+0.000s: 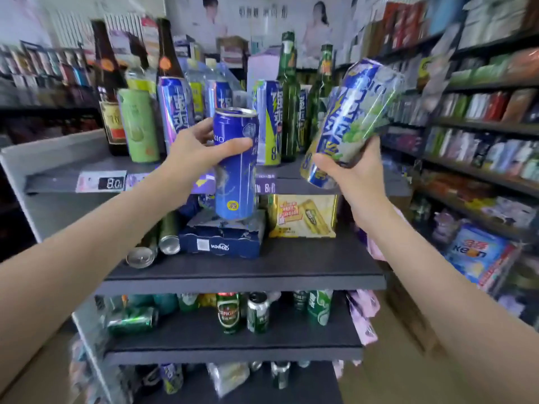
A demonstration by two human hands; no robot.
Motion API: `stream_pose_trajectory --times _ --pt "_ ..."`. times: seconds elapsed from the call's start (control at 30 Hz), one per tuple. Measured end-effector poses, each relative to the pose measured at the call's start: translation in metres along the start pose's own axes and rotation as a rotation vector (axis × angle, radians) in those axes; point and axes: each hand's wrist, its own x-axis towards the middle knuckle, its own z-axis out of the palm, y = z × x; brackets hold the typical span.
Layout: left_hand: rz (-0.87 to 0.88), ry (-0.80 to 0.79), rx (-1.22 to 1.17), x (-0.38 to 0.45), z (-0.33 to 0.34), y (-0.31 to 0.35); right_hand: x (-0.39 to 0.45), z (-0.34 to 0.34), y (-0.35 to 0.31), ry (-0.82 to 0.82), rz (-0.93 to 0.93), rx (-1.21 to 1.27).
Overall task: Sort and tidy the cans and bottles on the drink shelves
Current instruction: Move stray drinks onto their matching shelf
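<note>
Head view shows the job only part done: the left hand (194, 150) has its grip tight around a blue can (235, 167) at 12 o'clock, the right hand (354, 167) grips a tilted green can (350, 121) at 1 o'clock, and fallen cans (151, 246) lie at 9 o'clock on the middle shelf (242, 279).

blue can (235, 164): glossy printed metal, bare silver rim | tilted can (350, 118) right of it: shiny metal, green-white print | shelf board (248, 275) below it: matt dark, smooth | bottles (288, 91) behind it: glossy green glass | carton (303, 217) just below-right: glossy yellow card
</note>
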Motion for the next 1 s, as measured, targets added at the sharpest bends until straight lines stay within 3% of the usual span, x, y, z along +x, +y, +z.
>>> stream_pose_trajectory --times 0.27,0.53,0.7,0.9,1.0 --pt "-0.042 0.079 -0.094 0.057 -0.007 0.009 0.090 0.023 0.030 -0.053 0.216 -0.323" --pt "-0.052 0.233 -0.007 0.102 0.003 -0.005 0.142 0.024 0.067 -0.130 0.196 -0.448" --pt "-0.054 0.331 0.093 0.122 0.011 -0.024 0.145 0.016 0.076 -0.117 0.033 -0.556" --pt "0.010 0.441 0.538 0.137 0.017 -0.040 0.143 0.004 0.056 -0.002 -0.431 -0.586" --pt "-0.014 0.408 0.610 0.135 0.024 -0.041 0.149 0.008 0.048 -0.044 -0.535 -0.582"
